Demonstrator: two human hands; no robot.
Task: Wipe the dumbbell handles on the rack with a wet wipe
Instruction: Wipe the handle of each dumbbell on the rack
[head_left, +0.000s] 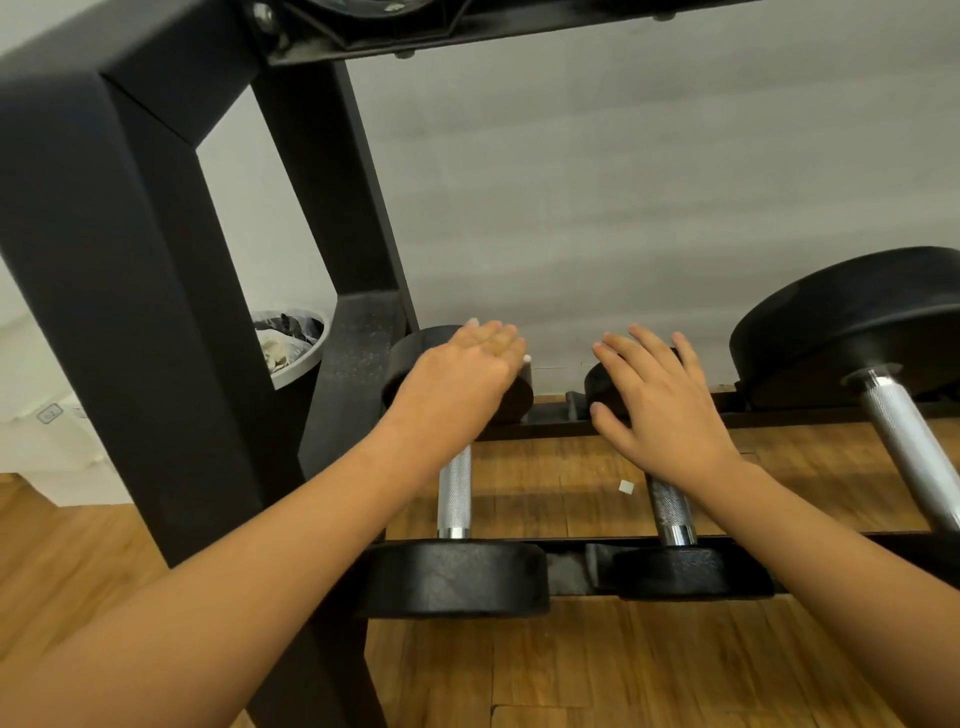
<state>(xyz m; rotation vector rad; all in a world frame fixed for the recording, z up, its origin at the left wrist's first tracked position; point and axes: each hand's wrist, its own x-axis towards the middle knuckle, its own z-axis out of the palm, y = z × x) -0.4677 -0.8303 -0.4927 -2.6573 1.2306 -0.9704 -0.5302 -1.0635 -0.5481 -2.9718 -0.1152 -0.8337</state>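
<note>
Now left grip (462, 374) is resting released on left dumbbell (454, 493), far end; right grip (660, 405) likewise on middle dumbbell (670, 512).

2 bare forearms end in a bare left hand (462, 376) and a bare right hand (662, 402).

A wide gap opens between the two knurled chrome dumbbell handles (454, 491) (670, 512); the thick black steel rack upright (130, 322) blocks the left.
</note>
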